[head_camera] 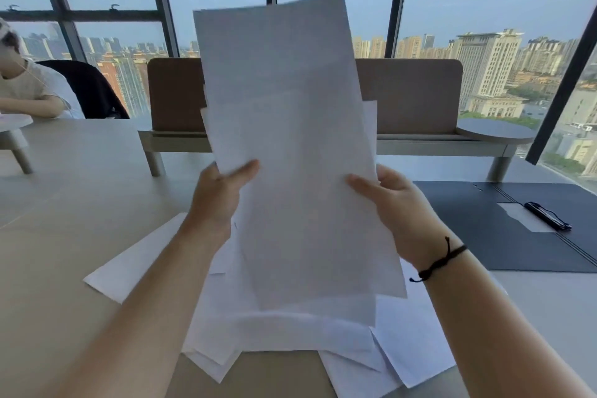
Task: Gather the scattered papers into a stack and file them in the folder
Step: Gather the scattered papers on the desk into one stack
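I hold a loose stack of white papers (290, 139) upright in front of me, above the table. My left hand (219, 197) grips its left edge with the thumb on the front. My right hand (391, 203), with a black cord on the wrist, grips the right edge. The sheets in the stack are not squared; some edges stick out. More white papers (284, 333) lie scattered on the table below, one sheet (135, 258) off to the left. A dark open folder (504, 229) lies flat at the right, with a black clip (546, 215) inside.
The beige table (64, 236) stretches to the left. Behind it stand a brown bench with a backrest (410, 97) and large windows. A person sits at the far left (29, 87) beside a dark chair. A small round side table (494, 131) is at the right.
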Demonstrator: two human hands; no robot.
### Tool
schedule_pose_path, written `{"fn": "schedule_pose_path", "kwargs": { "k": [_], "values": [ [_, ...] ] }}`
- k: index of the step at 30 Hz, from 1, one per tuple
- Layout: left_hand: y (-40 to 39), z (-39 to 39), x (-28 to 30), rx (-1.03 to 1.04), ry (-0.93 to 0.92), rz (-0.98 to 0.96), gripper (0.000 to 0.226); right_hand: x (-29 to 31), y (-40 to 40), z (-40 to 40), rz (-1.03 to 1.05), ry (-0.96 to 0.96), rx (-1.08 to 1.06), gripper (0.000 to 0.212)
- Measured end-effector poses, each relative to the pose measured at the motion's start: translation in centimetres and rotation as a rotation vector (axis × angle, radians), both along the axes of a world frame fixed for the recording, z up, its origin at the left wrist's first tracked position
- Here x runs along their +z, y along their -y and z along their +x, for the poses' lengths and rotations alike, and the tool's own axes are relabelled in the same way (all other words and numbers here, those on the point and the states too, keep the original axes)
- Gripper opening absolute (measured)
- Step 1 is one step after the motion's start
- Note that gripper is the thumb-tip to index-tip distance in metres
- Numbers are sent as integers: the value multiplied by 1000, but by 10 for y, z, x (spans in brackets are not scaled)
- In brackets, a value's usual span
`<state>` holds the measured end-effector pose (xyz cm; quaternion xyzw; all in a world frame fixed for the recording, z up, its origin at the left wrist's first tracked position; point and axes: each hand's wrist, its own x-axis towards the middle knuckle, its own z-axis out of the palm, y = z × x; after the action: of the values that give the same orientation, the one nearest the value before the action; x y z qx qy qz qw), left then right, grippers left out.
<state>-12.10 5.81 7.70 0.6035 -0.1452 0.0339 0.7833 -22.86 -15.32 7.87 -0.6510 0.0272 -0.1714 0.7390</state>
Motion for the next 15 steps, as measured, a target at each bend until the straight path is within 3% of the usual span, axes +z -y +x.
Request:
{"fn": "schedule_pose_path", "kwargs": {
  "k": [5,8,11,15],
  "values": [
    [-4,-20,54,40,216,-121,19,49,-13,-9,-97,239,-115,7],
    [-8,-28,45,-46,175,-65,16,38,-18,-18,-55,211,-127,5],
    [-15,-30,18,-127,97,12,13,15,-22,-26,-25,149,-117,16],
    [-26,-32,-9,-164,41,79,38,-6,-19,-35,8,89,-125,24]
  ]
}}
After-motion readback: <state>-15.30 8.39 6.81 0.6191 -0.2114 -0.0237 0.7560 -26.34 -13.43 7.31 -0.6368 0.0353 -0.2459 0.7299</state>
